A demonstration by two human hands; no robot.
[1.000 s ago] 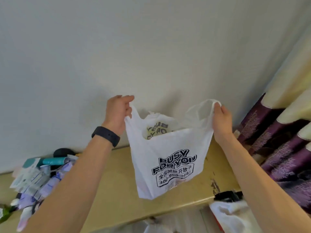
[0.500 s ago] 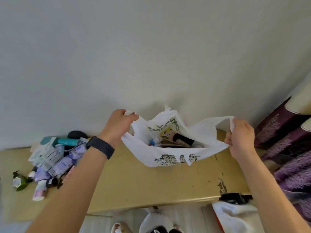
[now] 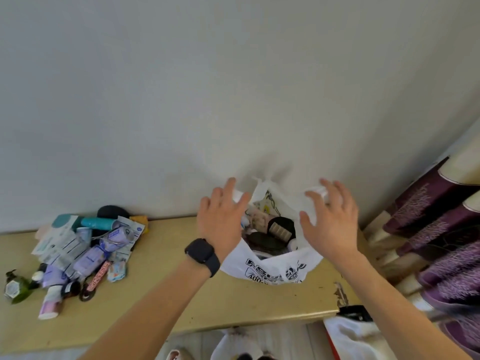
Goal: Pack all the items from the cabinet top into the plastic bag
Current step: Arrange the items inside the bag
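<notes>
Plainly spread wide — left hand [image 3: 220, 222] and right hand [image 3: 330, 226] flank the plastic bag [image 3: 272, 267], gripping nothing.

Purple-and-cream patterned fabric curtain [image 3: 428, 201] is hanging just right of the right hand [image 3: 331, 224]. Plain white painted wall [image 3: 233, 87] is filling everything above the left hand [image 3: 220, 222]. A chunky black smartwatch [image 3: 202, 254] is sitting right behind that hand, and some crumpled white cloth [image 3: 350, 336] is lying below the right forearm.

Soft even daylight, blurred, wide-angle edge distortion
</notes>
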